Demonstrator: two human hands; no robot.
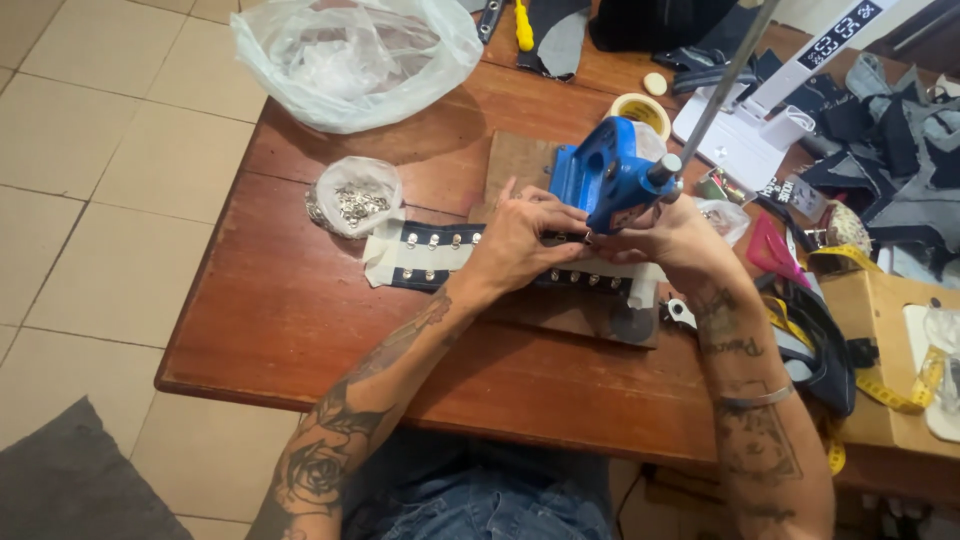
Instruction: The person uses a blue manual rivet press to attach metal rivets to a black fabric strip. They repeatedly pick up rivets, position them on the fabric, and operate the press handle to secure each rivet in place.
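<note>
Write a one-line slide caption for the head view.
Both hands hold a studded dark strip under a blue hand press.

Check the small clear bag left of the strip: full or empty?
Partly full: small clear bag shows a pile of silver metal pieces inside.

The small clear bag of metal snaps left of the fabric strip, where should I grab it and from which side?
Take the small clear bag by its loose, crumpled plastic at the top, coming from above on its left side. That side faces bare table, while the dark fabric strip lies close on its right. The snaps pool low in the bag, so pinching the slack plastic probably lifts them together.
</note>
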